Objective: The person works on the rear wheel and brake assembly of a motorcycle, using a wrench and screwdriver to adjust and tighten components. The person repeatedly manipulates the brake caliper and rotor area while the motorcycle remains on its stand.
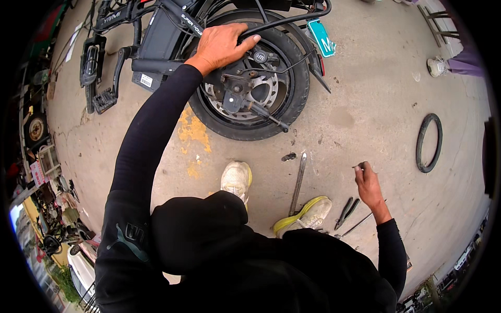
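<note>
An electric bike stands ahead of me, its rear wheel (301, 99) facing me with a brake disc (271, 93) and black caliper at the hub. Reaching over the top of that wheel, my left hand (222, 46) is closed on the bike's black frame tube (192, 23); its thumb stretches to the right and some fingers are hidden behind. My right hand (368, 185) hangs low over the floor at the right, fingers pinched together. A small dark bit shows at its fingertips, too small to name. Below it lie black-handled pliers (347, 213) and a thin rod-like tool (360, 226).
A long metal bar (298, 182) lies between my shoes, its near end by my right shoe (308, 215). A loose black tyre (429, 143) lies on the concrete at right. Another person's shoe (437, 67) shows at far right. Clutter and a wheel (36, 129) line the left side.
</note>
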Tool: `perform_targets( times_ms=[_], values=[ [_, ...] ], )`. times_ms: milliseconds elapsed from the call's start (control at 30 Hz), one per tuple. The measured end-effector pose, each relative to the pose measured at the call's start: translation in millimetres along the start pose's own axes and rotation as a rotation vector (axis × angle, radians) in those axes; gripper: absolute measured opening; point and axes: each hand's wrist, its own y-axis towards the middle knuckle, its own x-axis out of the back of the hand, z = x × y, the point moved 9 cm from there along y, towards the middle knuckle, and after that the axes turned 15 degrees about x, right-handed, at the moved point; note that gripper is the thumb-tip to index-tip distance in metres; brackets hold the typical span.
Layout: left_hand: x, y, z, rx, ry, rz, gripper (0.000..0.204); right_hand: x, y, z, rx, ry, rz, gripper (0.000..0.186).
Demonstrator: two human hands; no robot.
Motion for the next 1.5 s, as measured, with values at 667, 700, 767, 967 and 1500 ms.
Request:
perform_targets(
  times_ms=[667, 700, 767, 967, 1500],
  values=[
    [-20, 7, 0, -0.059, -0.048, 0.332, 0.066, -77, 87, 287, -0.013, 0.549, 0.177, 0.024],
    [-19, 7, -3, -0.057, -0.047, 0.330, 0.070, -76, 99, 283, 0.004, 0.572, 0.129, 0.024],
    [-17, 7, -7, -0.050, -0.036, 0.336, 0.076, -63, 124, 267, 0.009, 0.478, 0.087, 0.024],
    [-20, 8, -2, -0.028, -0.050, 0.258, 0.071, -7, 216, 226, 0.150, 0.100, -0.021, 0.027],
    [-22, 1, -14, 0.222, -0.049, 0.458, 0.081, -34, 295, 210, 0.042, 0.245, 0.585, 0.030]
  ],
)
